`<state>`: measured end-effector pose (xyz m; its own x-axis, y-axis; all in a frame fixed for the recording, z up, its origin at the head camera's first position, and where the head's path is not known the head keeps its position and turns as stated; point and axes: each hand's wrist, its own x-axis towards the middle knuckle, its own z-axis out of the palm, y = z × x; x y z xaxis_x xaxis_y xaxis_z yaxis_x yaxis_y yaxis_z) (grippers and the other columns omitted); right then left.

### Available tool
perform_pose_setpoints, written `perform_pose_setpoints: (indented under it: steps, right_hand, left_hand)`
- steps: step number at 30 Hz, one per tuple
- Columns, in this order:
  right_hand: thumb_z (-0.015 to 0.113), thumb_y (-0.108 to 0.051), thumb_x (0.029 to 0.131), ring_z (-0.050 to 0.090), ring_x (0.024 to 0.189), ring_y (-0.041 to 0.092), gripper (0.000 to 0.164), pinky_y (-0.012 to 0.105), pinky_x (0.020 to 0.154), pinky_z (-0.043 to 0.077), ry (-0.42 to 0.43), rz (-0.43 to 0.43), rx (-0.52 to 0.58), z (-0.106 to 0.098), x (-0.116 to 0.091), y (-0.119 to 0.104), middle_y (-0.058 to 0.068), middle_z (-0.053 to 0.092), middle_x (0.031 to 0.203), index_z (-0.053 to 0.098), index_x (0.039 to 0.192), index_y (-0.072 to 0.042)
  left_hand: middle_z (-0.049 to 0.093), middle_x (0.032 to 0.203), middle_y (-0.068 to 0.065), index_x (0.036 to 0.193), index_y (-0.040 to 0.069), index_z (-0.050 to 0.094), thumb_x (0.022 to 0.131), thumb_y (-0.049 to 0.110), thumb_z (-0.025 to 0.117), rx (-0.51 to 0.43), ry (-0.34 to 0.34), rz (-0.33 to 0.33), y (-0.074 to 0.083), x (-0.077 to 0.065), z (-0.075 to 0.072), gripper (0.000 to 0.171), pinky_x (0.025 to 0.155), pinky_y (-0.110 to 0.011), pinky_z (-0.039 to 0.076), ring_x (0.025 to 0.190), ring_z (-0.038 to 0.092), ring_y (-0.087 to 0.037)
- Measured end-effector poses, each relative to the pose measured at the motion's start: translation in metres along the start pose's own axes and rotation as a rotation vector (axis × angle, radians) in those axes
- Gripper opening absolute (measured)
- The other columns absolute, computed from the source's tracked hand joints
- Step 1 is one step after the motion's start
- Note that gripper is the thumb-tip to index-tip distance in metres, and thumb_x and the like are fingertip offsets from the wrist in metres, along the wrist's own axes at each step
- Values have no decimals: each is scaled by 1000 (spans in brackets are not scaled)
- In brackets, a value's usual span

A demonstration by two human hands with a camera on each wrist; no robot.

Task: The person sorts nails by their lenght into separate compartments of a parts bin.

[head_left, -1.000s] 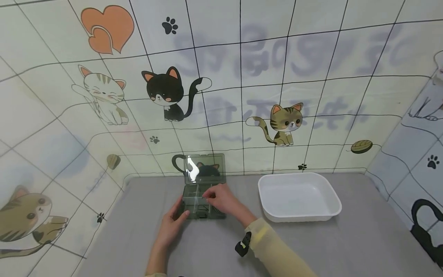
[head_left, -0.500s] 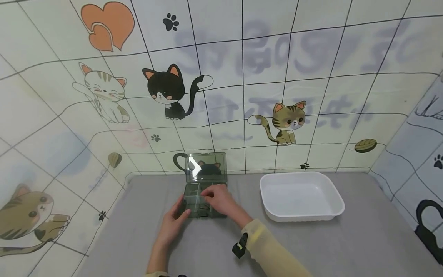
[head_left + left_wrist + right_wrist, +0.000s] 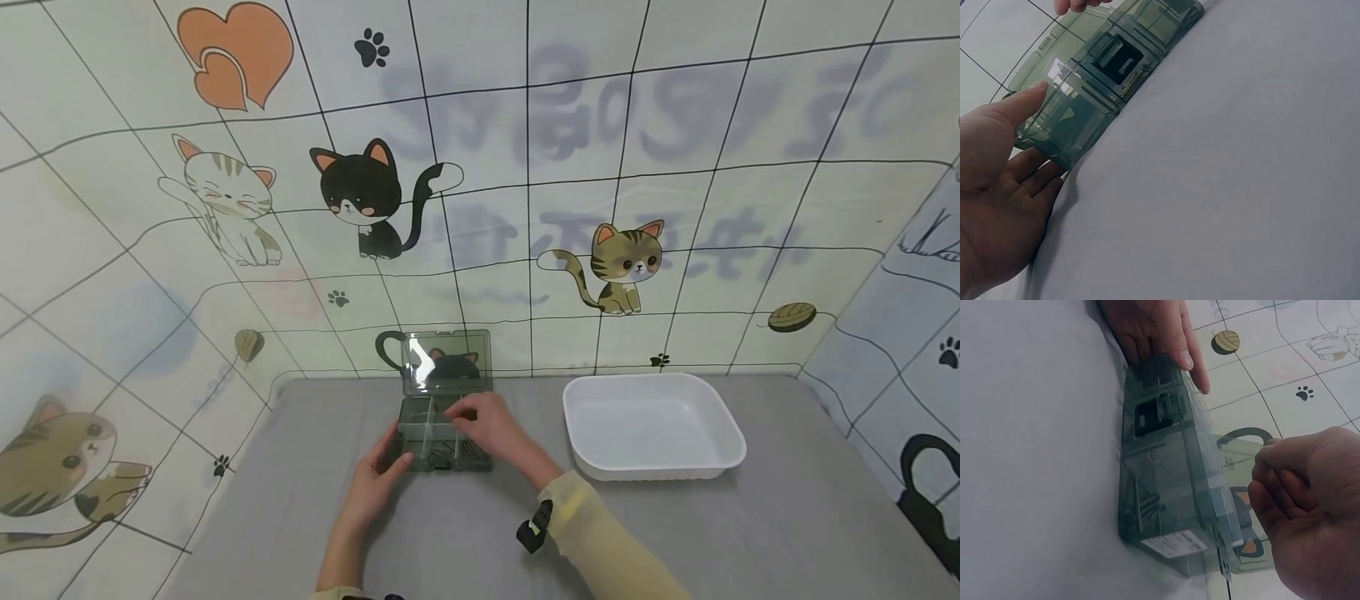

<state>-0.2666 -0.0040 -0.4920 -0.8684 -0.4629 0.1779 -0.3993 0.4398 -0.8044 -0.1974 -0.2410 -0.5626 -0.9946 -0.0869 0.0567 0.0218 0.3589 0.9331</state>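
A translucent green compartment box (image 3: 427,432) stands on the grey cloth with its lid (image 3: 446,363) raised at the back. My left hand (image 3: 371,482) holds the box's left side, thumb at the top front edge and fingers low along the side, as the left wrist view (image 3: 997,181) shows. Over the back right compartments hovers my right hand (image 3: 491,429), its thumb and index fingertip brought together and the other fingers curled. Nothing can be made out between those fingertips. Several metal screws (image 3: 1144,506) lie in the front right compartment.
To the right of the box stands a white rectangular tray (image 3: 652,427). A cat-printed, tiled sheet (image 3: 487,233) rises behind the grey cloth (image 3: 480,533). The box's front carries a black latch (image 3: 1124,61) and a white label (image 3: 1175,544).
My right hand has shifted slightly right and up over the box, so the screws in the front right compartment show more. The left hand keeps its place on the box.
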Motion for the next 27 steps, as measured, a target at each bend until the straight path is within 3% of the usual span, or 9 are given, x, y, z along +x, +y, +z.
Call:
perform_pose_setpoints:
  steps: [1,4,9,12,18,22,27]
  right_hand:
    - [69,0,94,67,89,14,17,29,76,57,9,0,5,-1,0,2,5,76,104,79,108,-4]
    - [68,1,94,69,93,17,17,26,77,56,51,4,10,-5,1,10,6,76,105,79,106,-5]
    - [68,0,95,69,92,20,16,31,77,57,136,27,31,-13,2,20,5,76,103,79,107,-4]
    - [67,0,94,70,91,21,16,36,78,59,222,35,28,-19,4,26,5,76,100,79,104,-5]
    - [63,3,95,69,93,25,17,43,83,58,348,129,112,-27,5,32,8,75,100,78,101,-3]
    - [63,2,92,68,97,29,20,45,86,57,385,194,156,-28,6,30,12,74,103,76,108,1]
    - [60,3,90,67,100,31,32,44,84,57,416,253,164,-26,9,31,16,71,110,70,120,4]
  left_hand:
    - [39,160,-17,157,11,43,99,21,71,2,2,5,0,0,0,65,118,-51,29,149,33,-35]
    - [37,160,-17,157,10,42,100,21,71,-2,-6,6,0,0,1,65,119,-49,28,150,31,-34]
    - [34,163,-13,159,13,40,100,27,71,-13,-27,-14,-1,1,-1,68,120,-46,27,151,28,-31]
    - [37,162,-13,158,14,42,102,28,68,-22,-21,-18,-1,2,-1,63,119,-47,30,150,32,-30]
    - [46,156,-16,155,9,45,108,28,56,8,0,-31,3,5,-3,52,112,-54,41,143,43,-35]
    - [48,153,-20,154,5,45,109,29,55,2,27,-54,13,14,-6,52,110,-54,43,140,47,-37]
    - [46,154,-23,155,2,42,108,31,57,8,32,-30,27,31,-8,57,113,-56,40,142,43,-40]
